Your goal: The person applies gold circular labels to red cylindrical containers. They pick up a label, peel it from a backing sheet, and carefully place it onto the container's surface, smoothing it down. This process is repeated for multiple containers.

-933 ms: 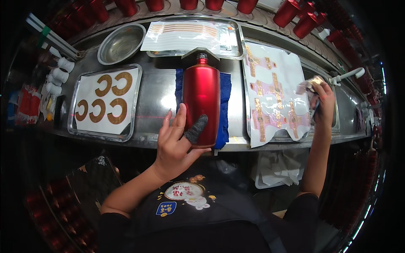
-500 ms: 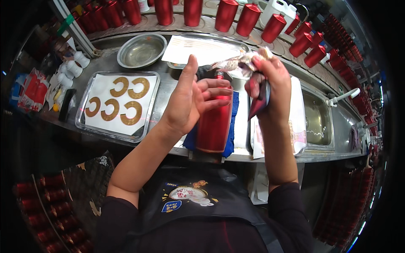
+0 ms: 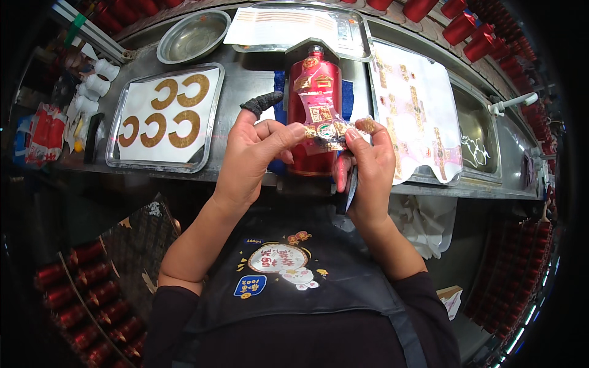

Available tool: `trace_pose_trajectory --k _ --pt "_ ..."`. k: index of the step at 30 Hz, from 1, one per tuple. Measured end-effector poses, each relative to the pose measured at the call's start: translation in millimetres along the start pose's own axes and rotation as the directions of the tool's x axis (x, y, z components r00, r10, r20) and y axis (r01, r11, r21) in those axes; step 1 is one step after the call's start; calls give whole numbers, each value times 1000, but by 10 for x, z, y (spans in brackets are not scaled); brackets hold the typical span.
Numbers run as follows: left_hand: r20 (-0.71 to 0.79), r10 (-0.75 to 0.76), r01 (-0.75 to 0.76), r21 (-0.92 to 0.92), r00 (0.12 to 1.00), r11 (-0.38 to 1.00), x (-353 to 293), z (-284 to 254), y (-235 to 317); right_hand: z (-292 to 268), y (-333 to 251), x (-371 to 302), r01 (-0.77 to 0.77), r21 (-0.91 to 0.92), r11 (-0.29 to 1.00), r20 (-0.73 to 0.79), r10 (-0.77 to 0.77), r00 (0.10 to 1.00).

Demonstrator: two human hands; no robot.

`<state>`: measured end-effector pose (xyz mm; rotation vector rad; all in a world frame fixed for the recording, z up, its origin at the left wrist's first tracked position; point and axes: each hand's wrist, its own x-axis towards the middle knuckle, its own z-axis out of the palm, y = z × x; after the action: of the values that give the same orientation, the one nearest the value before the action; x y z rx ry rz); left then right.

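A red bottle point(image 3: 299, 113) lies on a blue cloth point(image 3: 348, 101) at the bench's front edge, its neck pointing away from me. Over it, a clear decal film point(image 3: 321, 110) with gold lettering is stretched out. My left hand point(image 3: 257, 147) pinches the film's near left corner between thumb and fingers; its index finger wears a black wrap point(image 3: 261, 103) and sticks out. At the near right corner, my right hand point(image 3: 370, 165) pinches the film too. A dark, flat, thin-edged tool point(image 3: 350, 191) is tucked in my right palm. How much of the film touches the bottle, I cannot tell.
To the left, a metal tray point(image 3: 111, 147) carries gold C-shaped pieces point(image 3: 195, 91) on white paper. Behind are a metal bowl point(image 3: 191, 38) and another tray point(image 3: 362, 37). At right, decal sheets point(image 3: 423, 116) lie beside a sink point(image 3: 475, 122). More red bottles point(image 3: 460, 27) stand around.
The crumpled film from my right hand is now spread over the bottle. My left hand, open before, has closed on its corner. Both hands came lower, and the view shifted.
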<state>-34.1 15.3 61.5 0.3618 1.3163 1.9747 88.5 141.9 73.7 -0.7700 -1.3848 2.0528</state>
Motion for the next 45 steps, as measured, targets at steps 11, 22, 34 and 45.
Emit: trace_pose_trajectory --k 11,22,34,45 --pt "-81 -72 76 40 994 996 -37 -130 -86 -167 104 -107 -63 -21 998 -77 61 995" --pt "-85 35 -20 170 996 985 -65 -173 -174 -378 202 -102 -92 12 996 -29 92 995" --pt "-122 294 -147 651 948 745 9 -357 -244 -530 244 128 96 -423 901 -51 -130 990" --pt "499 299 -574 772 813 272 154 -232 -355 -288 -65 344 529 -819 222 517 -113 849"
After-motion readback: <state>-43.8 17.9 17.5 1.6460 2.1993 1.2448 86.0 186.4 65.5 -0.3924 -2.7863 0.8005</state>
